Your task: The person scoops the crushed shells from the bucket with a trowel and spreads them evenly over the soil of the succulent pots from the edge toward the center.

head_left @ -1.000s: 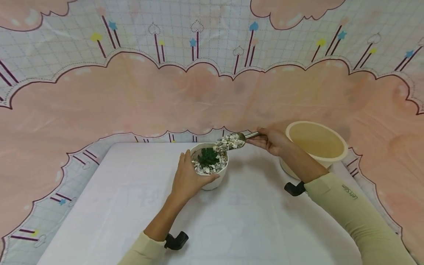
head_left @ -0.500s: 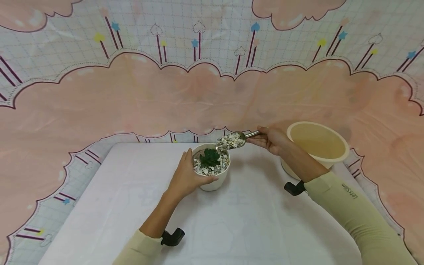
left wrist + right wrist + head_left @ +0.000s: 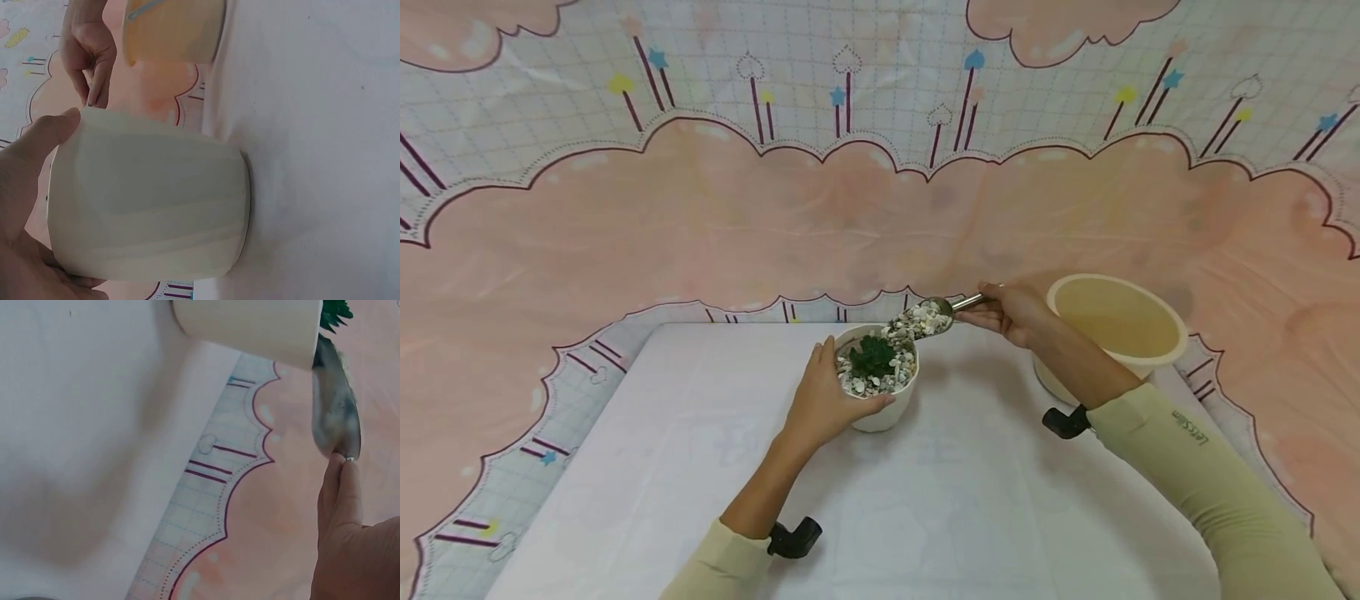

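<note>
A white flower pot [image 3: 880,417] stands on the table, holding a small green plant [image 3: 871,357] with pale pebbles [image 3: 871,384] around it. My left hand [image 3: 825,400] grips the pot's near left side, thumb along the front of the rim. From the right, my right hand [image 3: 1011,315] holds a metal scoop [image 3: 336,412] by its handle. The scoop is heaped with white and yellowish stones [image 3: 925,320], and its tip is over the pot's far right rim. In the right wrist view, the scoop's underside shows beside the pot's edge.
A large cream bucket [image 3: 1176,354] stands at the table's right end, partly behind my right forearm. The white table [image 3: 955,500] reaches back to a pink patterned cloth [image 3: 850,225]. Black wrist mounts [image 3: 796,538] stick out from both wrists.
The scoop has tipped slightly, and the stones at its front now reach over the pot's rim. My left hand keeps its grip on the pot.
</note>
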### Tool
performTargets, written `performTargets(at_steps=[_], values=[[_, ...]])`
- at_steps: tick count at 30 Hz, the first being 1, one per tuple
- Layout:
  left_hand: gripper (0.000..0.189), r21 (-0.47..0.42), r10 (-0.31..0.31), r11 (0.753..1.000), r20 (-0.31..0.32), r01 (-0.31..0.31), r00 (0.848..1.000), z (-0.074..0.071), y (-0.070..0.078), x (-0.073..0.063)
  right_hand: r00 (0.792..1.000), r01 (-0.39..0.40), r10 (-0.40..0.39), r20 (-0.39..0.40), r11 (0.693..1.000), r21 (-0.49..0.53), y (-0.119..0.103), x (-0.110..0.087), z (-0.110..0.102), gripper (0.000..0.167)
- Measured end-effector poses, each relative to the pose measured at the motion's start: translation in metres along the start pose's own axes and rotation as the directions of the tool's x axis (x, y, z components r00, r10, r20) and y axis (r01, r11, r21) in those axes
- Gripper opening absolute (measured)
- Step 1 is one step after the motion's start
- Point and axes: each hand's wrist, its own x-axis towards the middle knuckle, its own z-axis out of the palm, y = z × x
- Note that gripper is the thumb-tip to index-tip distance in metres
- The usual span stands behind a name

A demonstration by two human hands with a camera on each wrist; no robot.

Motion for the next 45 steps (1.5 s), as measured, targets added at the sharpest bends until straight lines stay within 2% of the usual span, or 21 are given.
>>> performTargets(at_steps=[4,7,11,13,19,26,31,35,40,45], values=[[0.132,-0.007,0.017,1.0,0.035,-0.017,0.999,-0.004,-0.002,0.002,1.0,-0.007,0.007,0.005,1.0,0.015,0.001,0.0,-0.002,0.03],[0.135,0.001,-0.012,1.0,0.042,0.012,0.999,-0.004,0.001,0.001,1.0,-0.009,0.009,0.009,1.0,0.03,0.001,0.0,-0.003,0.029],[0.141,0.005,-0.084,0.996,0.001,0.084,0.996,-0.001,0.011,-0.005,1.0,-0.011,0.01,0.016,0.999,0.042,0.002,0.001,-0.003,0.026],[0.141,0.011,-0.099,0.995,-0.024,0.099,0.995,0.001,0.014,-0.007,1.0,-0.011,0.011,0.017,0.999,0.042,0.002,0.001,-0.003,0.025],[0.136,0.017,-0.064,0.998,-0.049,0.065,0.997,0.003,0.008,-0.005,1.0,0.004,-0.004,0.017,1.0,0.019,0.002,0.002,-0.002,0.028],[0.134,-0.01,-0.018,1.0,-0.005,0.018,1.0,-0.002,0.001,-0.001,1.0,-0.001,0.001,0.01,1.0,0.02,0.002,0.002,-0.002,0.026],[0.134,-0.011,-0.014,1.0,0.022,0.014,1.0,-0.004,0.002,0.001,1.0,0.02,-0.02,0.016,1.0,0.018,0.001,0.002,-0.004,0.028],[0.133,-0.012,-0.009,1.0,0.02,0.009,1.0,-0.003,0.004,0.002,0.999,0.037,-0.037,0.021,0.999,0.019,0.0,0.0,-0.005,0.031],[0.134,0.027,-0.023,0.999,0.003,0.023,1.0,0.001,0.007,0.0,0.999,0.032,-0.033,0.026,0.999,0.032,0.0,-0.001,-0.005,0.033],[0.14,0.068,-0.075,0.995,-0.02,0.077,0.997,0.006,0.01,-0.002,0.999,0.032,-0.033,0.032,0.999,0.02,0.001,-0.002,-0.006,0.031]])
